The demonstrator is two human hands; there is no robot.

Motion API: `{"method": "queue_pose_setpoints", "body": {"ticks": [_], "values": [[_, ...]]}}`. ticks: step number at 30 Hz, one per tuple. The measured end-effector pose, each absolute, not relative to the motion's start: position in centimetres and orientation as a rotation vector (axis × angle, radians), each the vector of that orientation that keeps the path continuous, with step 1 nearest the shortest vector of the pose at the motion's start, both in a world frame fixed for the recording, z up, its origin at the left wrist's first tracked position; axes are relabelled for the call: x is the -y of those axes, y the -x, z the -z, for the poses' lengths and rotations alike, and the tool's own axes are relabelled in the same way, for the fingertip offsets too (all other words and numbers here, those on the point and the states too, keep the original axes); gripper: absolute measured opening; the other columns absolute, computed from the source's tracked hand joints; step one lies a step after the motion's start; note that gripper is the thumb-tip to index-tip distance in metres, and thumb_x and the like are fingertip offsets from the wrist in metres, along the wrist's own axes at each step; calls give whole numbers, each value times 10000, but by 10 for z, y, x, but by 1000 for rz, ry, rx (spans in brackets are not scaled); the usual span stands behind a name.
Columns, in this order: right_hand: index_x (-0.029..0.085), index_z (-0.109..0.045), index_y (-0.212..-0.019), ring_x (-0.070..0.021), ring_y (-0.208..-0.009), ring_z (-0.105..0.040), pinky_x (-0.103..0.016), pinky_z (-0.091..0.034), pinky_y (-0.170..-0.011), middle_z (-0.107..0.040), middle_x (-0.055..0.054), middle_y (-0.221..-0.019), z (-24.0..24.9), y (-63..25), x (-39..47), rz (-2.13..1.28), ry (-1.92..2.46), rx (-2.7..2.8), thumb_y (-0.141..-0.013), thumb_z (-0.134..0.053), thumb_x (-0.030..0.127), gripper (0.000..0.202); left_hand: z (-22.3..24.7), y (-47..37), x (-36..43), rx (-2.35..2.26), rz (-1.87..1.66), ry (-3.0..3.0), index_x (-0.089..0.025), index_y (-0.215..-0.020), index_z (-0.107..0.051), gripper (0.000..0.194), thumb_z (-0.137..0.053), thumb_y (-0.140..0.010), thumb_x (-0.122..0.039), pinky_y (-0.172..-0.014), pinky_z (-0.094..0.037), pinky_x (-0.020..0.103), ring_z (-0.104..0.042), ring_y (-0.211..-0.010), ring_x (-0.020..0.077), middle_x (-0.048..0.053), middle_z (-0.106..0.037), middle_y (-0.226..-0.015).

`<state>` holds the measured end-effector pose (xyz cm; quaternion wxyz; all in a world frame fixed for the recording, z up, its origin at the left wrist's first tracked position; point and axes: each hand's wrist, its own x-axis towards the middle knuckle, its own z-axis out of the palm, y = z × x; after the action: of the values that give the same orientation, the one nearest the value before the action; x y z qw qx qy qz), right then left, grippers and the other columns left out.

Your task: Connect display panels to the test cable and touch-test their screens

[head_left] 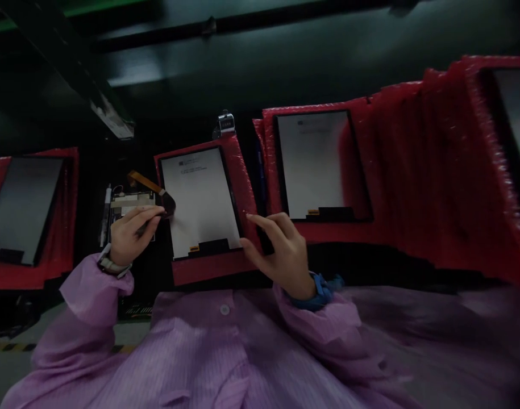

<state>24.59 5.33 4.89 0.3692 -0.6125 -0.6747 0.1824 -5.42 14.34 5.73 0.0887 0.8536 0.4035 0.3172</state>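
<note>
My left hand [134,230] is closed in a pinch at the left edge of the middle display panel [200,199]. Its fingertips meet the dark end of an orange ribbon cable [145,181], which arches up from a small circuit board [134,200] on the left. That panel has a pale grey back and a dark frame, and lies tilted on a red bubble-wrap sleeve [208,271]. My right hand [281,250] is open, thumb and index finger apart, over the sleeve by the panel's right edge. Nothing shows between its fingers.
More panels on red sleeves lie left [23,204] and right [311,170], with stacked red sleeves [404,170] beyond. A white pen-like tool [107,210] lies beside the board. A small metal counter [226,122] stands behind the middle panel. A blue pen [260,170] lies between sleeves.
</note>
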Motion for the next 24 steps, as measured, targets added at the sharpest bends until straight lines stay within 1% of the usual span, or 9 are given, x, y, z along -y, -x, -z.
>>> {"method": "queue_pose_setpoints", "body": {"ticks": [2, 4, 7, 10, 13, 16, 19, 21, 24], "values": [[202, -642, -1136, -164, -769, -590, -297, -513, -698, -597, -64, -901, -67, -245, -57, -525, 1557, 1691, -960, -522, 361, 266, -58, 56, -143, -1202, -933, -2530, -218, -1066, -695, 177, -549, -971, -249, -867, -602, 305, -718, -954, 161, 6, -754, -1030], [204, -640, -1139, -126, -667, -561, -260, -486, -637, -606, -39, -855, -85, -242, -69, -746, 1500, 1695, -976, -490, 355, 268, -59, 57, -142, -1180, -909, -2525, -202, -1082, -696, 220, -524, -979, -293, -909, -591, 326, -710, -1000, 175, 40, -748, -1078], [196, -648, -1131, -115, -610, -551, -240, -453, -593, -617, -12, -750, -98, -230, -99, -1173, 1351, 1816, -974, -463, 457, 357, -57, 58, -139, -1077, -929, -2490, -179, -1122, -684, 244, -511, -983, -280, -959, -565, 338, -693, -1062, 185, 100, -727, -1139], [180, -679, -1023, -130, -618, -565, -245, -438, -576, -629, -17, -703, -87, -207, -125, -1551, 1176, 1939, -945, -436, 575, 470, -52, 57, -137, -992, -990, -2447, -175, -1112, -676, 216, -516, -987, -247, -958, -559, 322, -685, -1082, 174, 114, -723, -1128], [158, -671, -971, -134, -619, -561, -253, -437, -561, -656, -33, -731, -65, -185, -131, -1785, 1056, 1980, -906, -471, 616, 505, -44, 56, -136, -1004, -1040, -2423, -180, -1079, -679, 196, -526, -989, -264, -942, -568, 316, -692, -1061, 168, 114, -727, -1110], [150, -656, -1033, -142, -630, -572, -266, -445, -580, -661, -32, -727, -46, -176, -123, -1797, 1035, 1976, -890, -512, 604, 498, -39, 56, -134, -997, -1105, -2422, -180, -1070, -678, 173, -543, -981, -242, -936, -571, 309, -695, -1049, 166, 115, -727, -1107], [159, -646, -1051, -139, -586, -541, -266, -419, -552, -625, -10, -662, -38, -176, -116, -1712, 1080, 1921, -873, -537, 636, 520, -38, 54, -132, -966, -1165, -2415, -173, -1069, -671, 157, -559, -971, -223, -932, -573, 311, -696, -1036, 169, 120, -725, -1102], [166, -644, -991, -130, -539, -493, -262, -377, -511, -584, 5, -609, -39, -176, -116, -1667, 1108, 1900, -842, -557, 677, 539, -38, 53, -131, -928, -1192, -2420, -161, -1065, -664, 148, -564, -966, -208, -923, -576, 307, -697, -1024, 171, 129, -724, -1091], [185, -607, -779, -116, -510, -440, -256, -330, -491, -528, 15, -566, -43, -173, -117, -1657, 1104, 1938, -811, -560, 727, 545, -38, 53, -132, -889, -1211, -2439, -147, -1052, -657, 137, -561, -964, -190, -915, -575, 294, -697, -1013, 170, 139, -721, -1069]]}}
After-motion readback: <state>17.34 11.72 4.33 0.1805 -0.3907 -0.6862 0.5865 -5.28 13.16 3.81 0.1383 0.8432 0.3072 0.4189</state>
